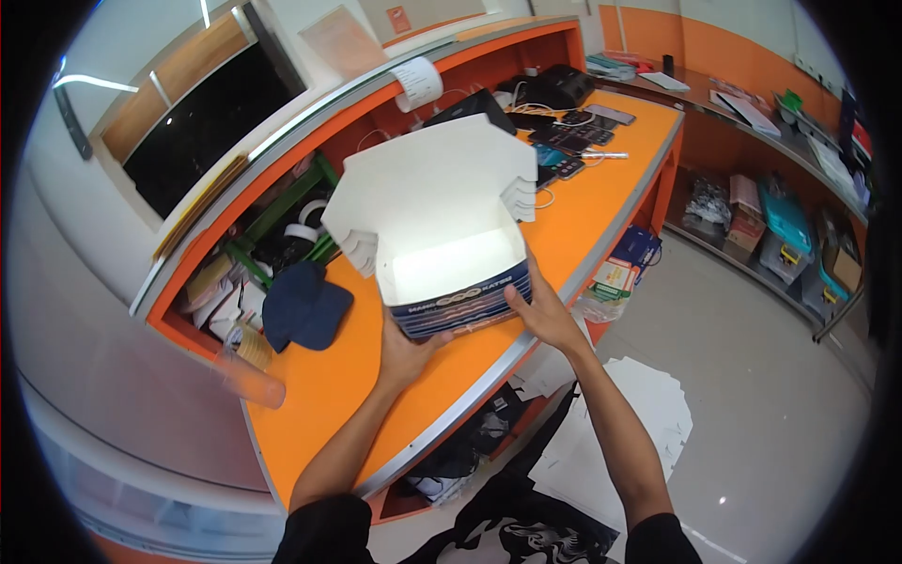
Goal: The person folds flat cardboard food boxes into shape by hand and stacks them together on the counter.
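My left hand (406, 352) cups the box (442, 226) from below at its near left corner, and my right hand (543, 315) presses fingers against its near right corner, both closed on it. The box sits just ahead of me on the orange table (329, 395), long side across. It is white inside, lid flaps raised, dark printed front, with a cap (303, 305) to its left.

Matt white cardboard box (442, 226), glossy orange counter (338, 395)
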The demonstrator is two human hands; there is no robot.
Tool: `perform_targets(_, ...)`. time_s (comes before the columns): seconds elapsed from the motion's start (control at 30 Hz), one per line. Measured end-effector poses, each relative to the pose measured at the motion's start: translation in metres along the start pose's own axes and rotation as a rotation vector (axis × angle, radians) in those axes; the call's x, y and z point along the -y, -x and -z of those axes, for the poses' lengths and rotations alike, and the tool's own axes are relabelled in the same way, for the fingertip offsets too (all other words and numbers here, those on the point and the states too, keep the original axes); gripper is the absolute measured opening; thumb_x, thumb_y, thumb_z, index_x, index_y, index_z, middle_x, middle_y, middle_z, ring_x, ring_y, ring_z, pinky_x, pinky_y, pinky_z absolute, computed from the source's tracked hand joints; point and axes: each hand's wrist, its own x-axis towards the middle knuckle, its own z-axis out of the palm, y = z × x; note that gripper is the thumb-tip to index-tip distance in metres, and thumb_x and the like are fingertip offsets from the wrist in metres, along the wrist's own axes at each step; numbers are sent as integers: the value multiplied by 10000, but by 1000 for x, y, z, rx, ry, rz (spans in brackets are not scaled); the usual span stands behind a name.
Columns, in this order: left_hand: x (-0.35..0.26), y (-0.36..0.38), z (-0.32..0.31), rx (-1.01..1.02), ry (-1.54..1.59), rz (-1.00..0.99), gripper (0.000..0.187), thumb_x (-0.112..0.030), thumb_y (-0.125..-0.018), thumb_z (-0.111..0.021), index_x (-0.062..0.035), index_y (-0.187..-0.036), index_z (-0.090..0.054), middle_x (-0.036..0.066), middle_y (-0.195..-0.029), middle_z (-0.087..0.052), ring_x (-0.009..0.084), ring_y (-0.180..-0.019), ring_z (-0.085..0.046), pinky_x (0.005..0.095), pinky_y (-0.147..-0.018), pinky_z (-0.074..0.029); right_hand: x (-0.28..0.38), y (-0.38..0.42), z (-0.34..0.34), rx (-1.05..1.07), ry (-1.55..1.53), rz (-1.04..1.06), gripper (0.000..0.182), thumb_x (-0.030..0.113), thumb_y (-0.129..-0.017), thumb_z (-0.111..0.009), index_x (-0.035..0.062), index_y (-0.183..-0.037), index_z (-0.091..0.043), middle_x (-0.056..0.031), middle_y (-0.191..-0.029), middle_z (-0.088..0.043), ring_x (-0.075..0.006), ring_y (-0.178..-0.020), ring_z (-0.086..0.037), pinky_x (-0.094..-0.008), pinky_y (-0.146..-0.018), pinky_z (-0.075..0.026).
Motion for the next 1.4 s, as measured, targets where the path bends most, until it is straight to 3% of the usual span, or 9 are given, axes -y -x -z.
perform_targets(0.1,-1,-6,-14,-54,-95,115,1088,-261,-752,-910,-1,-1521,-186,161,-1462,-385,267,-1356,-456,388,-1097,-450,9,-1,-5,-74,-105,-131,772,525,-1041,-477,-46,-1527,-295,-229,-1439,-499,-276,-1359,-454,-366,-1143,-326)
perform_targets(0.4,-21,-16,-21,-98,-494,-290,1265,-370,-716,-915,37,-1578,-83,257,-1588,-170,381,-1508,-183,455,-1218,-246,-26,2,6,-131,-132,-224,706,543,-1075,-342,-58,-1440,-411,-167,-1403,-526,-234,-1304,-470,-351,-1135,-315)
perform_targets(0.57,-20,-16,-19,-111,-404,-298,1273,-397,-717,-913,35,-1577,-80,259,-1600,-130,390,-1501,-197,459,-1218,-249,-24,-2,5,-80,-284,-291,818,632,-1017,-343,-36,-1488,-323,-164,-1467,-474,-230,-1355,-457,-402,-1161,-342)
perform_targets(0.83,-11,-15,-20,-170,-128,-338,1040,-343,-847,-825,53,-1534,-152,298,-1558,-222,350,-1464,-289,441,-1186,-306,-16,1,-1,-67,-254,-154,815,350,-990,-653,-9,-1558,-192,-177,-1465,-438,-254,-1350,-433,-363,-1163,-309)
perform_targets(0.9,-10,-10,-23,-132,-31,-185,980,-362,-893,-774,61,-1540,-171,294,-1555,-243,366,-1461,-298,442,-1188,-293,-10,0,-4,-115,-340,-175,800,357,-997,-641,-4,-1557,-199,-175,-1461,-440,-249,-1337,-447,-364,-1152,-329)
perform_targets(1.13,-10,-13,-16,-122,-387,-303,946,-413,-924,-721,65,-1554,-202,283,-1559,-242,401,-1458,-291,443,-1203,-253,-5,-7,-11,-207,-562,-242,729,437,-1042,-537,-12,-1534,-240,-164,-1411,-482,-232,-1279,-505,-356,-1103,-400)
perform_targets(1.2,-9,-14,-18,-126,-419,-294,987,-402,-922,-728,49,-1573,-139,277,-1538,-271,379,-1449,-305,447,-1197,-264,-12,-9,-8,-203,-509,-234,671,458,-1046,-497,36,-1511,-260,-165,-1399,-493,-247,-1246,-562,-401,-982,-547)
perform_targets(1.33,-17,-16,-24,-133,-197,-239,983,-392,-920,-734,39,-1571,-136,252,-1523,-279,346,-1424,-339,449,-1185,-292,-7,-8,2,-175,-490,-230,751,465,-1018,-559,43,-1542,-226,-188,-1433,-463,-284,-1324,-498,-433,-1081,-466)
perform_targets(1.4,-19,-20,-17,-229,-149,-210,929,-379,-917,-739,21,-1549,-189,227,-1518,-267,312,-1384,-379,434,-1152,-349,18,-6,10,4,-145,-116,1007,408,-917,-728,11,-1593,-96,-233,-1559,-315,-303,-1458,-317,-411,-1192,-284)
